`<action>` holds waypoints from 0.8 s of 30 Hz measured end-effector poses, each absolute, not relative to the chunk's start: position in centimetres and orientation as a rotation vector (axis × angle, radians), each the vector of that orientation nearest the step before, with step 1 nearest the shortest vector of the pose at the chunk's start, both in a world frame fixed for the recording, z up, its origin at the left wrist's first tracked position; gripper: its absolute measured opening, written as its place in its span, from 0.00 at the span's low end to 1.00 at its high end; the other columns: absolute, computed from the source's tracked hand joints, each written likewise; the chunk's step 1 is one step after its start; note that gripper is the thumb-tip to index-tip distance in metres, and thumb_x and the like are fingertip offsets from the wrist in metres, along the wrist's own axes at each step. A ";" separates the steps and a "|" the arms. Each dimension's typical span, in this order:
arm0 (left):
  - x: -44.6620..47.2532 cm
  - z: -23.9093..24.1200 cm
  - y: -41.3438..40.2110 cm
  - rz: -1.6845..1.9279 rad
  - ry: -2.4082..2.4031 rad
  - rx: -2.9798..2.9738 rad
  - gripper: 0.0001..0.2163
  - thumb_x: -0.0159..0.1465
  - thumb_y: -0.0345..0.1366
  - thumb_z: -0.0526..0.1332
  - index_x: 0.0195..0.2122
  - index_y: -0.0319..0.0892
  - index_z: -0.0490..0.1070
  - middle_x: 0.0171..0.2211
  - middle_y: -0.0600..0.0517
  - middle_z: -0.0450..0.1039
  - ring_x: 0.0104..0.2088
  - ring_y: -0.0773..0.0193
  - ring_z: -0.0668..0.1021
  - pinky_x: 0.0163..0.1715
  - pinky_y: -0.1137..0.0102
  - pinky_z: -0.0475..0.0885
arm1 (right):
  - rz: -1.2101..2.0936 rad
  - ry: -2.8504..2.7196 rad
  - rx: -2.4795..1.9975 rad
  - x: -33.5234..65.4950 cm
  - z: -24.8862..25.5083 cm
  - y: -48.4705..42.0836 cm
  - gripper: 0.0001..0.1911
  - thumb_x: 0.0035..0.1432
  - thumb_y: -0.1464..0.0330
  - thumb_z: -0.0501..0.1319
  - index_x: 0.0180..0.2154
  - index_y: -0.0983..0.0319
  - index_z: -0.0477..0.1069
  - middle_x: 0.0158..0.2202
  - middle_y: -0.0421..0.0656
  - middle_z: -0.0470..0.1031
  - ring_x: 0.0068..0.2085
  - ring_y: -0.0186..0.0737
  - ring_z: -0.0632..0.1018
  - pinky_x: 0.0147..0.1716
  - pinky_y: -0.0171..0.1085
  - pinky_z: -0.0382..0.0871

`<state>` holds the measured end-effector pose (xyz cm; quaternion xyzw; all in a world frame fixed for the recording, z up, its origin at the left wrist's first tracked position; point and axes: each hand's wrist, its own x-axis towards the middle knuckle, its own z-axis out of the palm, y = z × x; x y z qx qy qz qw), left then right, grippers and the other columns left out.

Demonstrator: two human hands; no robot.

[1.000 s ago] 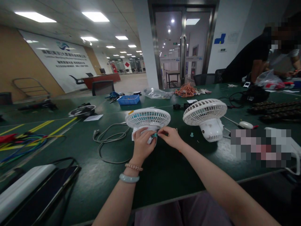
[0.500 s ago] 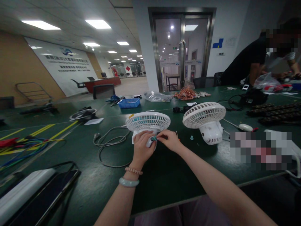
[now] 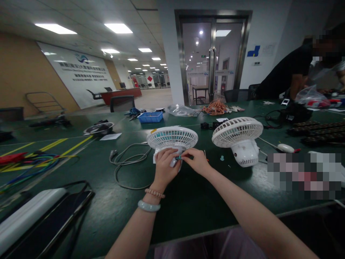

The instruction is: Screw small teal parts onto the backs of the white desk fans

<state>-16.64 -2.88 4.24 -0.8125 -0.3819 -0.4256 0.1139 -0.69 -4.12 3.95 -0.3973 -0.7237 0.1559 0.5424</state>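
A white fan with teal blades behind its grille stands in front of me, grille facing away. My left hand is wrapped round the back of its motor housing, closed and covering most of it. With thumb and fingertips pinched, my right hand grips a small teal knob at the housing, beside my left fingers. Whether the knob is seated there I cannot tell. To the right, a second white fan stands apart from both hands. Between the fans a similar small teal piece lies on the table.
A grey power cord with a plug loops left of the fan on the green table. Behind stand a blue tray and a heap of copper-coloured wire. At the far right a person in black leans over the table.
The whole view has shifted slightly, so everything sits a little further right. Both hands keep their places on the fan and knob, with only slight finger movement.
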 end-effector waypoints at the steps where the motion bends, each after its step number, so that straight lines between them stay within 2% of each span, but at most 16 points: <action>1: -16.6 4.2 -2.9 -1.250 -1.124 -2.380 0.06 0.54 0.34 0.59 0.33 0.46 0.71 0.40 0.52 0.73 0.46 0.58 0.70 0.47 0.60 0.60 | 0.367 -1.722 -0.948 -0.7 4.0 -4.1 0.04 0.51 0.70 0.59 0.30 0.60 0.73 0.30 0.40 0.75 0.34 0.35 0.74 0.36 0.35 0.66; 19: -16.5 4.2 -2.9 -1.257 -1.139 -2.368 0.06 0.53 0.34 0.60 0.33 0.45 0.71 0.37 0.52 0.74 0.44 0.57 0.71 0.46 0.60 0.60 | 0.428 -1.663 -0.982 -0.9 3.0 -3.6 0.04 0.50 0.68 0.60 0.29 0.60 0.74 0.29 0.39 0.76 0.32 0.34 0.74 0.35 0.34 0.67; 24: -16.5 4.2 -2.9 -1.260 -1.139 -2.366 0.06 0.53 0.34 0.59 0.33 0.45 0.71 0.37 0.52 0.74 0.44 0.58 0.71 0.46 0.60 0.60 | 0.404 -1.671 -0.971 -0.7 3.4 -3.9 0.05 0.51 0.69 0.59 0.29 0.59 0.74 0.30 0.40 0.76 0.34 0.35 0.75 0.37 0.34 0.67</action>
